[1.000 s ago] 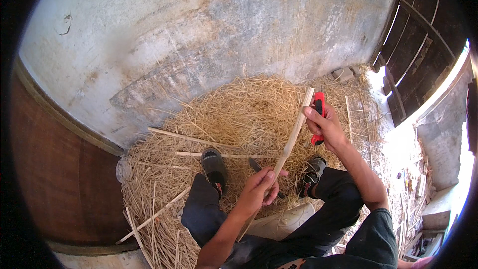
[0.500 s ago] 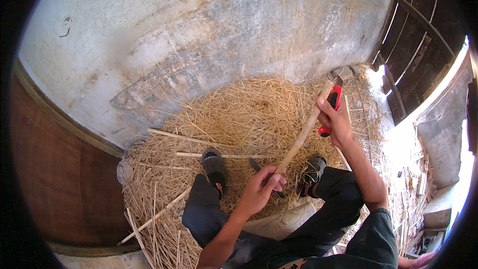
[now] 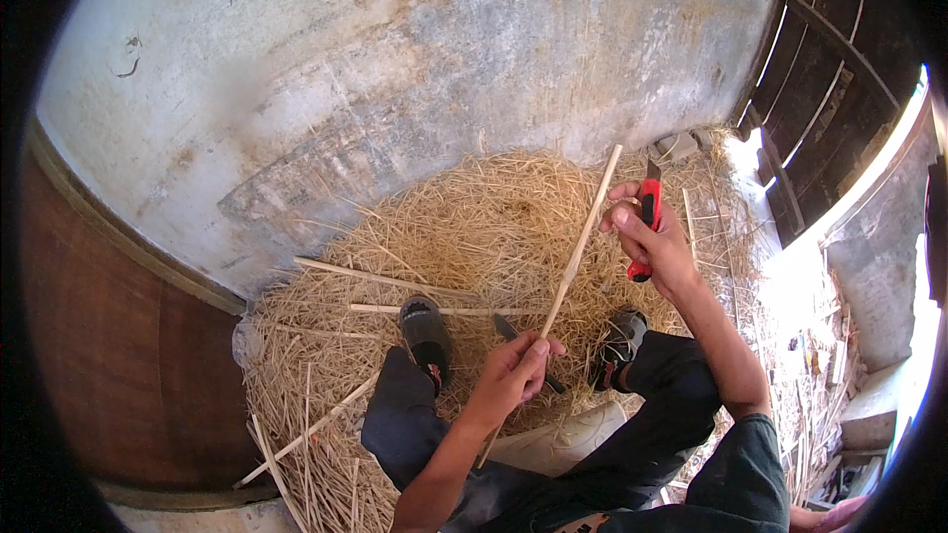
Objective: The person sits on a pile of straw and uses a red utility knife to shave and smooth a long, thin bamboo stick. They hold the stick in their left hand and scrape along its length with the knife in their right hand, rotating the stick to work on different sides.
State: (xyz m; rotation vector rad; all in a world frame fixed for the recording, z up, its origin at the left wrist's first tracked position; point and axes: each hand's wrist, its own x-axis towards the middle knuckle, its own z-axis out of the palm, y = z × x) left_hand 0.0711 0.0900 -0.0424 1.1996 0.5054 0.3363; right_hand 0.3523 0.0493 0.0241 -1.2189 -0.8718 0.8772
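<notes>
A pale bamboo strip slants up and to the right, its narrow edge toward me. My left hand grips its lower part between thumb and fingers. My right hand holds a red and black utility knife, blade out and pointing up. The right fingertips are beside the strip's upper part; whether they touch it I cannot tell. On the straw between my feet lies a dark, long-bladed tool, partly hidden by my left hand.
Straw and shavings cover the floor, with several loose strips on the left. A stained wall rises ahead; a brown panel stands left. A whitish object lies between my legs. Part of another person shows at lower right.
The strip has turned from its broad face to its narrow edge. My right fingers have come off its upper end and loosened, with the knife now a little left and more upright.
</notes>
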